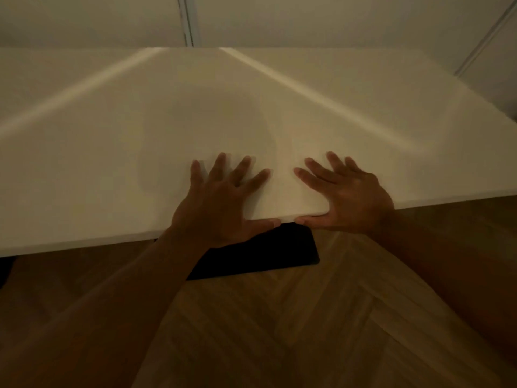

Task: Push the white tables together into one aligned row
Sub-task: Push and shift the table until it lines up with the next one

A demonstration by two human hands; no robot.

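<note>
A white table [251, 107] fills the middle of the head view, its near edge running slightly uphill from left to right. My left hand [221, 200] lies flat on the top near that edge, fingers spread, thumb hooked along the rim. A little to the right, my right hand [347, 194] rests the same way, fingers apart and thumb on the edge. Neither hand holds anything. The thumbs nearly meet at the middle of the edge. No second table can be told apart; no seam shows.
A black flat foot [268, 250] of the table base sticks out on the herringbone wood floor [279, 331] under the near edge. Behind the table stands a pale wall [84, 18] with a vertical strip [187, 21]. The table's right end [475, 88] is close to a wall.
</note>
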